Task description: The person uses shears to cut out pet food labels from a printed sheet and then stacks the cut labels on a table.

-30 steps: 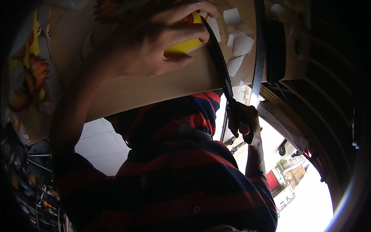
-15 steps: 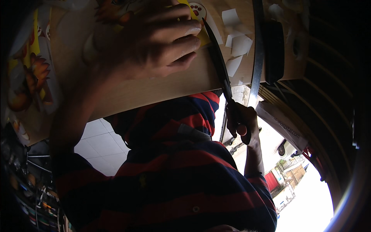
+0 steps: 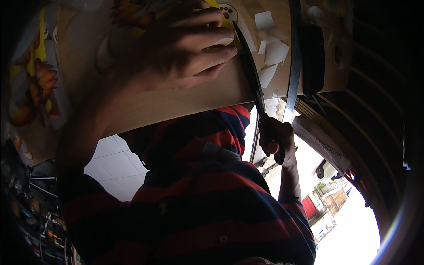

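Note:
My left hand (image 3: 187, 55) rests over a printed cartoon sheet (image 3: 132, 15) at the top of the table, with its fingers bent and pressed against it. The sheet shows orange fur, yellow areas and a white paw with red pads; my hand covers much of it. Past the table's front edge, my right hand (image 3: 280, 137) is wrapped round the handles of long dark scissors (image 3: 251, 66). Their blades slant up and left, and the tip lies beside the paw print, close to my left fingertips. The blades look nearly together.
White paper scraps (image 3: 276, 52) lie right of the scissors. Beyond them are a long metal strip (image 3: 293, 57) and a black oblong object (image 3: 313, 59). More printed cutouts (image 3: 44, 84) lie at the left end of the wooden table (image 3: 176, 104). A white printed bag (image 3: 322, 143) hangs at the right.
My left hand has slid slightly to the right, its fingertips now closer to the blades. My right thumb has shifted a little on the handles; the scissors stay almost in place.

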The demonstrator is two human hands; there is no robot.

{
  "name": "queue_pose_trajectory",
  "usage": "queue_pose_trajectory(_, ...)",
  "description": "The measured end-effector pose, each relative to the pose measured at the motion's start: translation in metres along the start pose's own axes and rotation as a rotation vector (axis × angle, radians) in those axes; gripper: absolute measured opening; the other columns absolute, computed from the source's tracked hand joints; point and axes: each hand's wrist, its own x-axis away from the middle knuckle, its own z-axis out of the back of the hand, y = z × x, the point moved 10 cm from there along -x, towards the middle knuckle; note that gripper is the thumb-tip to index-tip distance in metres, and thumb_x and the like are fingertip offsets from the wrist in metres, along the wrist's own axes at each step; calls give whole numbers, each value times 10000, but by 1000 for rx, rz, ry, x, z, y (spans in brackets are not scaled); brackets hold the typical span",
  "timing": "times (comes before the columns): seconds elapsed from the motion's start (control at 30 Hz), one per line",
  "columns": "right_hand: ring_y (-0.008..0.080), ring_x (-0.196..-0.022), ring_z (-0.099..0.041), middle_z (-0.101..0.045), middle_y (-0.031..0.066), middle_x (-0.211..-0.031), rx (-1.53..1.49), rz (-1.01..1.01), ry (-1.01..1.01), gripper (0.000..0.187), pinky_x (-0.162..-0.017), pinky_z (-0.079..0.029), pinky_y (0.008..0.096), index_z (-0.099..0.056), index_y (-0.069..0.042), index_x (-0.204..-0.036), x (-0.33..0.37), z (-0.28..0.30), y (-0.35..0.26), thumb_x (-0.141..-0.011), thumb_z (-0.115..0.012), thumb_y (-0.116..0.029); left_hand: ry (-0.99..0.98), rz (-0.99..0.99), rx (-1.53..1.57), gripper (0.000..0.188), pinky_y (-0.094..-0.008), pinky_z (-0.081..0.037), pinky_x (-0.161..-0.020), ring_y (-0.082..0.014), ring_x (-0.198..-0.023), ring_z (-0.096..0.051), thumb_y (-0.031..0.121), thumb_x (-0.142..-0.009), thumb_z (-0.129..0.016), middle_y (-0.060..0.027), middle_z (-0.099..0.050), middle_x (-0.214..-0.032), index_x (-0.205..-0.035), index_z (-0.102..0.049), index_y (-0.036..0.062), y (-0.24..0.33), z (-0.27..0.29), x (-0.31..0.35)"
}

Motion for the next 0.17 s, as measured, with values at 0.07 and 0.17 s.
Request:
queue_pose_trajectory(0.07,111,-516,-537,-522,32,-616,15,26,-9,527,-484,-408,255,-532,-10,-709,0,0,-1,-795,-705,-500,18,-5,7,179,-344,-420,-732,-141,-783,-510,143,-741,-737,-6,-596,-793,-896,-702,59,0,0,2)
queue_pose_trajectory(0.17,115,-534,-558,-537,36,-628,14,84,-30,486,-491,-418,261,-547,-8,-717,0,-2,-3,-807,-715,-454,38,-24,0,184,-345,-419,-733,-141,-783,-510,155,-742,-740,-5,-599,-799,-898,-705,66,0,-1,4)
